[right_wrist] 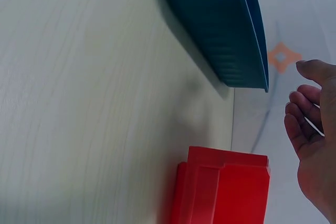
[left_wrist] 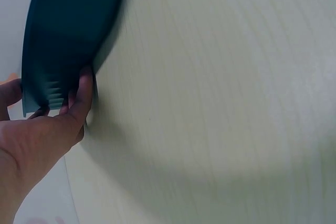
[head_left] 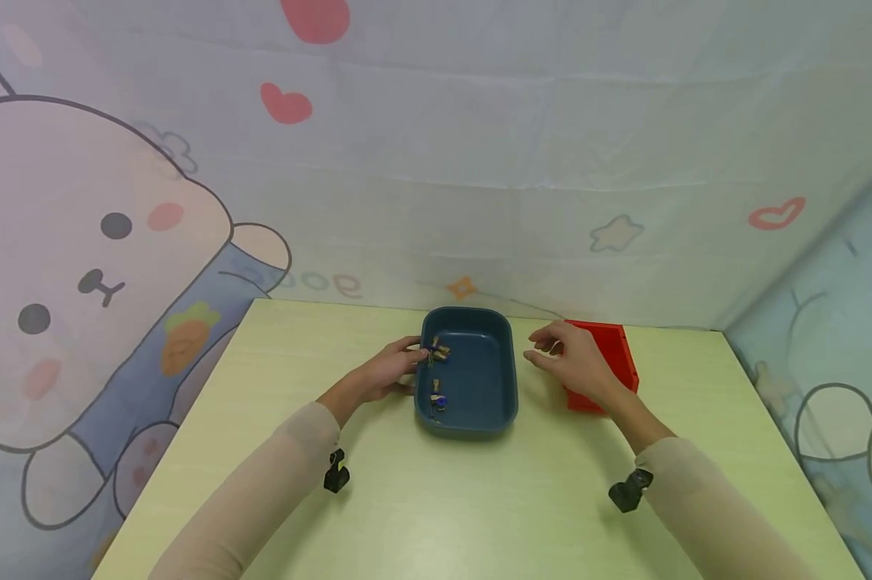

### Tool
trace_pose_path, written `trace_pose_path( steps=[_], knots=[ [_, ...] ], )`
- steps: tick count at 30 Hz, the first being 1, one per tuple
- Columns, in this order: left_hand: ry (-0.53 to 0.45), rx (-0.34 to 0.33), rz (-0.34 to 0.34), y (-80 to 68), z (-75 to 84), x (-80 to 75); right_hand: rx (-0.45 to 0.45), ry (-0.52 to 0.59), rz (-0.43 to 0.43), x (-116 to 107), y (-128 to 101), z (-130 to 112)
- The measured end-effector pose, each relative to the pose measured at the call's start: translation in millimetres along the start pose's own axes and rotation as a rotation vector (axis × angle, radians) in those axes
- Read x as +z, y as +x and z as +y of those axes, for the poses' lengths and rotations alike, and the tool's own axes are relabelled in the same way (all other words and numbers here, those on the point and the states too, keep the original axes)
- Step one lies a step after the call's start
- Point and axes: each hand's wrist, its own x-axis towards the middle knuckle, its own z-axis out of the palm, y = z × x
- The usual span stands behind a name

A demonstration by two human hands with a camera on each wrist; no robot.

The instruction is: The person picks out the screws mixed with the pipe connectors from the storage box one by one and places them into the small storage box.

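Left hand (head_left: pixel 388 372) on blue tray (head_left: pixel 479 419) rim, clip (head_left: pixel 439 352) at fingertips.

I get even, soft, bright light in all 3 views. Beneath the blue tray (head_left: pixel 506 379) only a faint shadow shows on the table (head_left: pixel 479 515). My head view bows straight lines outward from the tray. Both wrist views are smeared, the tray's wall (left_wrist: pixel 63 30) blurred.
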Motion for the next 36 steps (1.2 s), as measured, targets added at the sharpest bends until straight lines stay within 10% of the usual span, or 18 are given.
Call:
trace_pose_path(
  steps=[36],
  knots=[
    [-0.002,0.02,0.014,6.7,-4.2,2.3,-0.1,-0.012,-0.045,46,16,-26]
  ],
)
